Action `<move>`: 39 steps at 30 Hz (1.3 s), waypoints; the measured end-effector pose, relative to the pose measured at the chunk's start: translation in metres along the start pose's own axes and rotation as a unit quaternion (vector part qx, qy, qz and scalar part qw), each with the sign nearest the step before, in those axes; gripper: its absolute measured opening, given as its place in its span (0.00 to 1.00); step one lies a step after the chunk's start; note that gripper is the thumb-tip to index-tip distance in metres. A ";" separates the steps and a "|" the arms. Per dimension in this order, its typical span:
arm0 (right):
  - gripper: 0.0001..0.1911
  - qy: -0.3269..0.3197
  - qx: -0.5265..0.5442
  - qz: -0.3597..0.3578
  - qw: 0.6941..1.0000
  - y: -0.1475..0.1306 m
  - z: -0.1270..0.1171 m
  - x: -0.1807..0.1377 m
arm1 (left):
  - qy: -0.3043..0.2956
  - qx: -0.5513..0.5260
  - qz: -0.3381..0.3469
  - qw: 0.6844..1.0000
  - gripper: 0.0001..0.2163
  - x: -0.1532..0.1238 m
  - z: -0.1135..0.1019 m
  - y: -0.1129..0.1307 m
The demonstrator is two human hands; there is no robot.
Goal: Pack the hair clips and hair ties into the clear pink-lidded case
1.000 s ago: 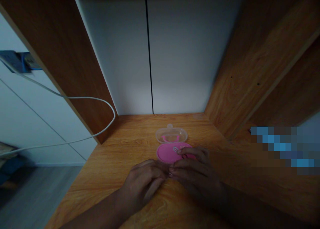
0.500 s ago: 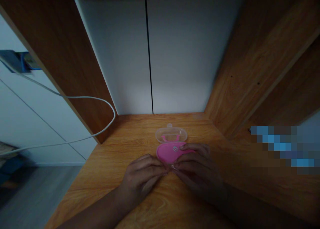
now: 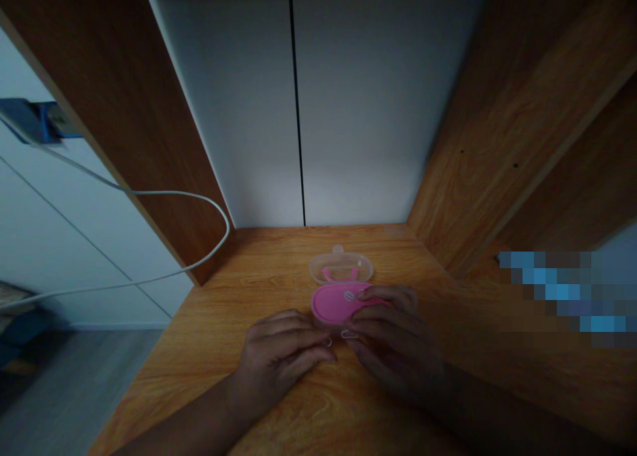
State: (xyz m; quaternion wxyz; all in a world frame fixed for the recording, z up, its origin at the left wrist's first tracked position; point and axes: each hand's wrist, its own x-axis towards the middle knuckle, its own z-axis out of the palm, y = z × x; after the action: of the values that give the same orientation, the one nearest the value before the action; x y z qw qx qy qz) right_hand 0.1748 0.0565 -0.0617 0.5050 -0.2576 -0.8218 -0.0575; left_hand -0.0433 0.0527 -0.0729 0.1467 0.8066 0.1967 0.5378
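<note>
A small pink oval case [image 3: 331,304] with a pale oval mark on top lies on the wooden table, its see-through lid [image 3: 365,268] folded back behind it. The lid has a pink handle [image 3: 326,274] and a clear tab at its far edge. My right hand [image 3: 393,330] is closed around the right end of the case, fingers over the top. At the near left edge, my left hand [image 3: 283,346] has thumb and forefinger apart. A thin whitish loop [image 3: 349,334] shows at the front of the case, between the hands.
White panels [image 3: 239,124] stand behind the table, with wooden boards [image 3: 448,177] at both sides. A pale cable [image 3: 219,210] loops in from the left, near a blue object on the wall. Blurred blocks cover part of the right side.
My left thumb and forefinger have parted and drawn slightly back left from the case's front edge. The whitish loop there shows more. My right hand keeps its hold.
</note>
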 end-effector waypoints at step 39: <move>0.06 -0.029 0.027 -0.071 0.997 -0.001 -0.005 -0.005 | 0.001 -0.069 -0.099 0.993 0.10 0.004 0.006 0.010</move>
State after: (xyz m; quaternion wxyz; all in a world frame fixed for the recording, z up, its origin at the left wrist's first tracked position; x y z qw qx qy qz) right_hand 0.1796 0.0523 -0.0632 0.4824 -0.1868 -0.8534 -0.0634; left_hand -0.0346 0.0457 -0.0670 0.2542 0.7709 0.2380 0.5334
